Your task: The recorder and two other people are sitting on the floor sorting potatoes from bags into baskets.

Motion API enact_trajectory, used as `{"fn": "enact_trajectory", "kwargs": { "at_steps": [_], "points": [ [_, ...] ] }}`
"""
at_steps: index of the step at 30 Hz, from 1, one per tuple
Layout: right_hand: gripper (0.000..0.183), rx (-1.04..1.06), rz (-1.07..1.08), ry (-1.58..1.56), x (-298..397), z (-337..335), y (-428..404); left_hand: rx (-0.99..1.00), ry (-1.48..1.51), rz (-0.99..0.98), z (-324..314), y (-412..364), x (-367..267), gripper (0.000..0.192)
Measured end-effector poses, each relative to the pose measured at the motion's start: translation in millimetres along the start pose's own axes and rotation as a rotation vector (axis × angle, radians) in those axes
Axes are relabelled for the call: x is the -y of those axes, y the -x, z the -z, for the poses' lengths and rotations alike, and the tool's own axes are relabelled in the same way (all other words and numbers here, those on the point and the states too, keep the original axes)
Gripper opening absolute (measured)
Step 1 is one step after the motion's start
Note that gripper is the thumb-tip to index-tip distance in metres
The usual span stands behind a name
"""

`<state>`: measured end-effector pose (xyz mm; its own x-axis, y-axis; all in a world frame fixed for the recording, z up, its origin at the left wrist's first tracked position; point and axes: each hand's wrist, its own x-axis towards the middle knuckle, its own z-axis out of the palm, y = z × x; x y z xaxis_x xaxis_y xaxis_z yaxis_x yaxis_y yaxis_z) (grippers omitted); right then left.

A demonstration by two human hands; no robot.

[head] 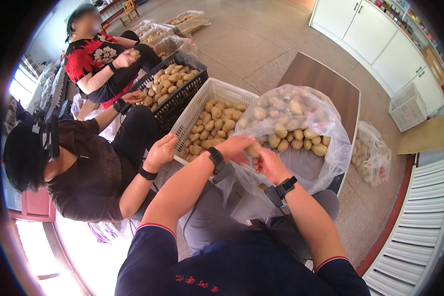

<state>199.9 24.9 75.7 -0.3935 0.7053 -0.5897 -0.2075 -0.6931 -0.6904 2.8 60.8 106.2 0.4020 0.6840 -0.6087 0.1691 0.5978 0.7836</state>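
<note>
A single potato [252, 150] is in my right hand [273, 167], its fingers closed round the near end. My left hand [234, 148] is at the potato's left side with fingers spread; whether it grips the potato or only touches it is unclear. Just beyond my hands, a clear plastic bag [299, 166] lies open towards me on a dark wooden table [314, 74], with many potatoes [298, 138] inside. To the left of the bag stands a white plastic crate [227, 87] holding loose potatoes [216, 120].
A co-worker's hand [162, 150] is by the white crate's near left edge. Behind it stands a black crate [187, 94] of potatoes, with another person holding a potato [134, 53]. Bagged potatoes [370, 153] sit on the floor right of the table, near a white radiator [410, 229].
</note>
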Motion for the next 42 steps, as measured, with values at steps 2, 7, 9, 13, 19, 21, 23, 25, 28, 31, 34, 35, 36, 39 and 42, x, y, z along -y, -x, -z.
{"fn": "enact_trajectory", "kwargs": {
  "at_steps": [2,7,9,13,19,21,23,25,28,31,34,35,36,39,42],
  "points": [
    [0.032,0.001,0.085,0.149,3.3,-12.8,-0.7,0.055,0.069,0.038,1.7,-1.6,1.7,0.049],
    [0.039,-0.036,0.228,0.359,1.0,-13.5,-9.6,-0.016,0.102,-0.050,12.8,-5.9,6.0,0.037],
    [0.049,-0.191,0.482,0.730,-3.8,-2.7,-16.1,-0.073,0.130,-0.025,18.0,-7.3,6.4,0.036],
    [0.050,-0.498,0.646,1.162,-7.5,35.6,-17.1,-0.197,0.116,-0.062,37.0,-6.3,5.4,0.034],
    [0.053,-0.628,0.588,1.281,-5.5,67.2,-12.3,-0.481,0.184,-0.071,71.2,-5.7,17.9,0.037],
    [0.054,-0.587,0.520,1.351,-5.9,69.2,-11.5,-0.507,0.175,-0.044,85.9,-7.5,27.5,0.038],
    [0.054,-0.594,0.520,1.418,-6.8,69.6,-10.8,-0.529,0.170,-0.023,100.2,-11.3,39.1,0.039],
    [0.049,-0.626,0.530,1.481,-6.9,70.0,-9.3,-0.543,0.123,0.013,112.6,-15.0,49.6,0.040],
    [0.043,-0.608,0.551,1.541,-6.6,70.1,-5.8,-0.579,0.081,0.029,121.9,-18.0,58.4,0.041],
    [0.041,-0.622,0.546,1.541,-8.0,68.4,-2.3,-0.585,0.092,0.064,121.6,-17.6,59.1,0.043],
    [0.043,-0.647,0.471,1.509,-12.6,68.4,1.3,-0.584,0.041,0.042,118.9,-15.2,57.9,0.044],
    [0.043,-0.643,0.466,1.520,-14.7,69.4,2.4,-0.577,0.041,0.049,118.9,-14.8,57.8,0.044],
    [0.042,-0.645,0.472,1.527,-17.2,70.6,3.6,-0.603,-0.004,0.050,119.6,-14.0,58.2,0.044],
    [0.043,-0.648,0.487,1.550,-23.7,76.8,6.8,-0.573,-0.091,0.046,124.0,-13.2,58.1,0.042],
    [0.045,-0.633,0.481,1.550,-28.3,84.3,9.7,-0.574,-0.089,0.047,117.1,-17.5,52.8,0.038]
  ]
}}
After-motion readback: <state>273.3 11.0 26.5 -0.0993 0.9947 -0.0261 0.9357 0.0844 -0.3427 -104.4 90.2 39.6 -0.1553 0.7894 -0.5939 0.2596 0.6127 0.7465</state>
